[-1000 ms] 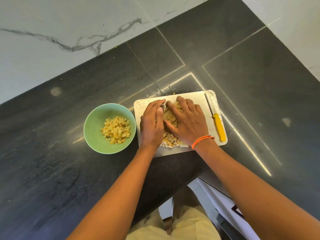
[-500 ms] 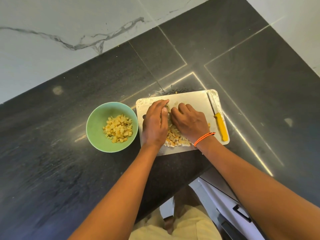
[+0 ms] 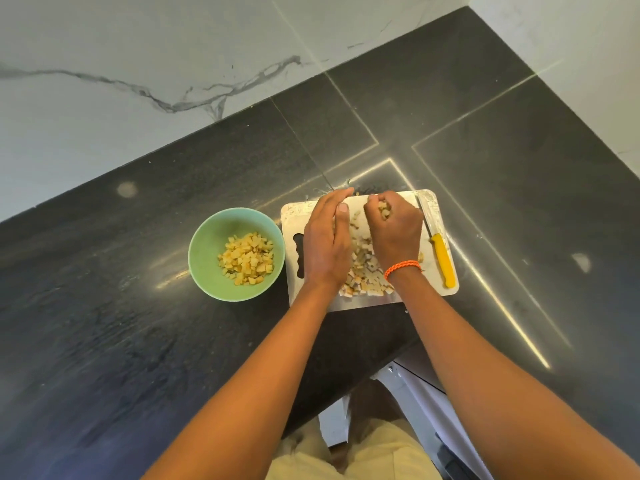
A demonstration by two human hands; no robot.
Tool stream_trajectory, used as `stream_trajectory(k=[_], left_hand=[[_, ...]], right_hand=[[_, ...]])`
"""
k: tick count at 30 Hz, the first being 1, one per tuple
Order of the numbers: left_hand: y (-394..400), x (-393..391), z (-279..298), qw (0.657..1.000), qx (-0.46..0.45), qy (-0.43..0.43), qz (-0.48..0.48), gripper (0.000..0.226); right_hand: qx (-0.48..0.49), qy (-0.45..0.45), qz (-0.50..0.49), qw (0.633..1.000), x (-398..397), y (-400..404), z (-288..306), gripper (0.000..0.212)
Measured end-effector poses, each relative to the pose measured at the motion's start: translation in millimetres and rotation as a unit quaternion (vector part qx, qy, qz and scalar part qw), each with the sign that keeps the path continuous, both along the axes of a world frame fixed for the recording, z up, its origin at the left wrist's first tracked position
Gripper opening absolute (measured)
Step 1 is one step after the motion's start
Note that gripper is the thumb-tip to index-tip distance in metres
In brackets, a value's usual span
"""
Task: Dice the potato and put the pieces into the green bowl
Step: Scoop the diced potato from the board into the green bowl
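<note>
On the white cutting board [image 3: 360, 299], in the head view, your two hands work the pile of diced potato [image 3: 362, 268] that lies between them. Your left hand [image 3: 327, 244] stands edge-on with its fingers straight and together, a flat wall on the pile's left side, holding nothing. Your right hand [image 3: 394, 228] has changed: half a second ago it lay spread over the cubes, and now its fingers are curled up at the far end of the board, clenched round a small clutch of potato pieces that shows between them. That tells you the gathering has turned into a pick-up, so the next load looks ready to go across. The green bowl [image 3: 207, 251] sits just beside the board's left edge on the dark countertop [image 3: 104, 323], already holding a heap of cubes, while most of the board's pile still waits near your wrists, below the orange bracelet [image 3: 401, 266]. The yellow-handled knife [image 3: 441, 258] lies idle along the board's right edge, so the cutting seems finished. To reach the bowl your right hand must pass over your left one; loose cubes could drop onto the counter on the way, so keep the handful closed.
</note>
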State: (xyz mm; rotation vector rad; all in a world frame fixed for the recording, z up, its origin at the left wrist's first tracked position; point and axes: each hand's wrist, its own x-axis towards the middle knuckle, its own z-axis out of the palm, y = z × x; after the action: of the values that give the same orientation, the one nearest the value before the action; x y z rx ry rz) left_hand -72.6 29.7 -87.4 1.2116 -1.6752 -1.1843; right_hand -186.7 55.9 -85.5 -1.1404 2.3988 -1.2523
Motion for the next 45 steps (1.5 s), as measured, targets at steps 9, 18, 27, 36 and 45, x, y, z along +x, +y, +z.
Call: stream_trajectory(k=[9, 18, 27, 36, 45], left_hand=[[0, -5, 43, 0.876, 0.322, 0.310, 0.182, 0.035], [-30, 72, 61, 0.850, 0.229, 0.359, 0.311, 0.035], [-39, 116, 39, 0.859, 0.172, 0.288, 0.386, 0.030], [-30, 93, 52, 0.893, 0.159, 0.286, 0.309, 0.029], [4, 23, 41, 0.950, 0.163, 0.252, 0.091, 0.030]], right_hand=[[-0.107, -0.400, -0.085, 0.906, 65, -21, 26, 0.028], [-0.111, -0.362, 0.035, 0.925, 141, -59, 51, 0.026], [0.088, 0.078, 0.330, 0.937, 167, -58, 19, 0.014], [-0.070, -0.234, 0.180, 0.953, 149, -56, 42, 0.015], [-0.158, -0.403, -0.033, 0.901, 65, -11, 40, 0.022]])
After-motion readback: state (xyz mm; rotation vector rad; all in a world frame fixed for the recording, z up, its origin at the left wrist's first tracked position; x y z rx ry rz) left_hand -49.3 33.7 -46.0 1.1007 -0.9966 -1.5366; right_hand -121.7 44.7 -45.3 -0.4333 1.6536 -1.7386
